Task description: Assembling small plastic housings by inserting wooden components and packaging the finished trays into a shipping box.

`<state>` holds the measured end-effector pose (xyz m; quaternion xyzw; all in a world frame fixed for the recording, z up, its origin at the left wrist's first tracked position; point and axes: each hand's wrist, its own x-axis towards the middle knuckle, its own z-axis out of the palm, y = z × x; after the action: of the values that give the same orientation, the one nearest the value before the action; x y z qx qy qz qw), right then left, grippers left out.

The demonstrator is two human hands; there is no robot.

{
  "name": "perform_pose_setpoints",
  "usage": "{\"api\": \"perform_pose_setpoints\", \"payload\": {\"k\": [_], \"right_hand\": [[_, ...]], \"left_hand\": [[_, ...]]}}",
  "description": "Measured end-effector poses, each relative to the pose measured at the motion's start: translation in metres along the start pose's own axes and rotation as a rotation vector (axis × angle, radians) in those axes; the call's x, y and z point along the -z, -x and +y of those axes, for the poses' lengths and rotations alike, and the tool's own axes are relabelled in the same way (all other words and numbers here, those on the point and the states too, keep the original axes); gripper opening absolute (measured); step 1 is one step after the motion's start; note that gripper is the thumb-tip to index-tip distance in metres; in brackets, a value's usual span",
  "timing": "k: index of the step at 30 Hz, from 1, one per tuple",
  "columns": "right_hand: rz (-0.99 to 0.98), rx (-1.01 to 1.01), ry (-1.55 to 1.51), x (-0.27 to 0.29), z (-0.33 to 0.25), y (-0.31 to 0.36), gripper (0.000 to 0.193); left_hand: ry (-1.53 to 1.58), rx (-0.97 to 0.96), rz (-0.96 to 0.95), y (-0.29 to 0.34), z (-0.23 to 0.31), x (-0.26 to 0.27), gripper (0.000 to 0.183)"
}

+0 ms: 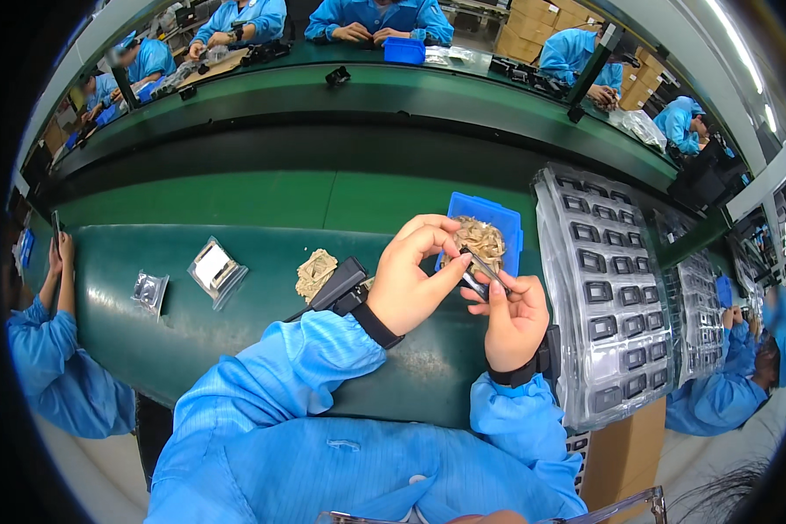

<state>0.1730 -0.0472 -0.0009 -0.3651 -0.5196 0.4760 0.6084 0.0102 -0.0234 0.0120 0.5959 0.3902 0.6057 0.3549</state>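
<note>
Black piece (475, 279): small and slim, with a pale gleam along one edge, it was up between both hands, over or just near of the bin; I could not tell which, and fingers covered much of it.
Handling: it looked light and stiff to me, probably hard plastic or metal, smooth enough to slip in bare fingertips and perhaps thin enough to crack if bent.
Where to hold: its two ends or long edges seemed the best places, with a soft pinch and no squeeze across the middle.
Left hand (417, 281): thumb and forefinger were nearly closed, pinching the far end of the piece, the other fingers loosely curled.
Right hand (513, 321): thumb and fingers were drawn in around the near end, a light hold with the palm empty.
Blue bin (513, 251): it stood just beyond the hands, heaped with tan scraps (482, 237), thin and crumpled-looking.
Clear tray (550, 262): to the right, its pockets carried rows of black frames (600, 292).
Clear bags: on the left of the green table (175, 349), the larger bag (216, 269) had something whitish inside; the smaller bag's (149, 291) contents were unclear.
Beige heap (315, 273): it lay loose, just left of the left wrist.
</note>
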Motion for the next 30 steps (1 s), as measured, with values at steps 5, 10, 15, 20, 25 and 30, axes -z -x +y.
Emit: {"api": "perform_pose_setpoints", "payload": {"k": [5,10,15,20,25,30], "right_hand": [[0.013,0.175,0.238,0.004,0.008,0.007,0.014],[-0.042,0.274,0.36,0.008,0.013,0.004,0.021],[-0.156,-0.078,-0.002,0.009,-0.002,0.003,0.025],[-0.256,-0.076,-0.183,0.017,0.009,0.0,0.034],[-0.252,-0.044,-0.204,0.016,0.014,-0.003,0.035],[-0.255,0.01,-0.195,0.014,0.013,-0.002,0.034]], "left_hand": [[-0.077,-0.03,-0.053,0.005,0.005,-0.005,0.009],[0.12,0.136,-0.031,0.007,-0.004,-0.008,0.008],[-0.238,-0.052,-0.065,0.002,-0.01,0.002,0.004],[0.017,0.146,-0.202,0.0,-0.013,-0.003,0.003],[-0.047,0.064,-0.071,0.004,-0.01,-0.006,0.006],[-0.105,-0.007,-0.047,-0.001,-0.014,0.0,0.006]]}}
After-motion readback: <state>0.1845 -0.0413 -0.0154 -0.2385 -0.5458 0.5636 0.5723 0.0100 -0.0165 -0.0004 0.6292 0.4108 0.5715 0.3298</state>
